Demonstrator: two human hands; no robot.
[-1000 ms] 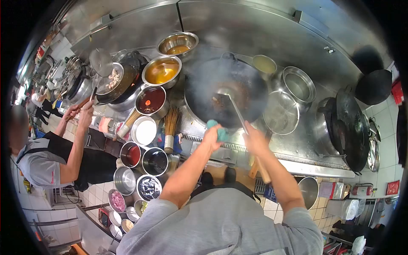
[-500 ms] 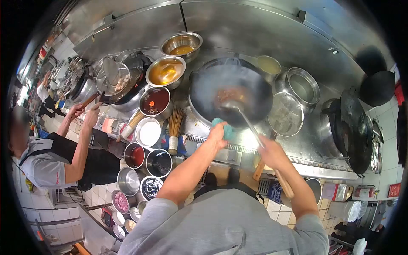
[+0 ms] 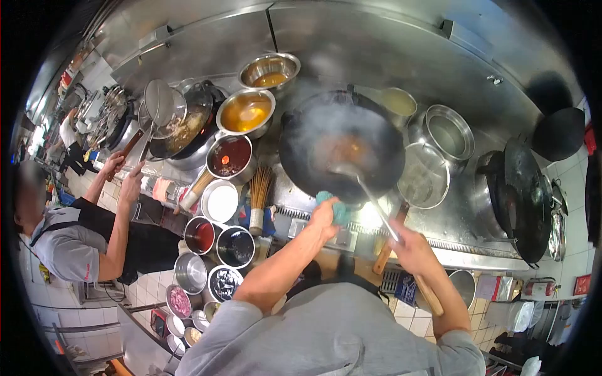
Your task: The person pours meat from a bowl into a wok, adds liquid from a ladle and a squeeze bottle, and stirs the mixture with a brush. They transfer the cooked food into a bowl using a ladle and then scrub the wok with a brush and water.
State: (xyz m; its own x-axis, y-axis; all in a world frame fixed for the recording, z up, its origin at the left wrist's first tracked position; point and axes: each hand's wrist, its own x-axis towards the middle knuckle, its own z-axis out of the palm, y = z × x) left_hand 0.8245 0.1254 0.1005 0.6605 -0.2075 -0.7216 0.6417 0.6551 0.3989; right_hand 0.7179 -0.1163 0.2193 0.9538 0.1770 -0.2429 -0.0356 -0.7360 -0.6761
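Busy steel kitchen desk [image 3: 451, 213], crowded with bowls of sauce. Left hand [image 3: 323, 216] clenched on a teal cloth [image 3: 338, 210] at the near rim of the steaming wok [image 3: 342, 147]. Right hand [image 3: 411, 247] grasping the ladle [image 3: 370, 194], now drawn lower and nearer the body than a second ago, scoop still in the wok. Food mid-wok, tossing evidently under way. Beside, another person's hands [image 3: 122, 172] at a strainer [image 3: 160, 103].

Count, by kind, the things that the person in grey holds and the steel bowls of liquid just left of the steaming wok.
Black steaming wok, gripped through the cloth: 1
Teal cloth, in the left hand: 1
Long steel ladle with a wooden handle, in the right hand: 1
Round steel bowls of liquid, amber, orange, dark red: 3
Total: 6
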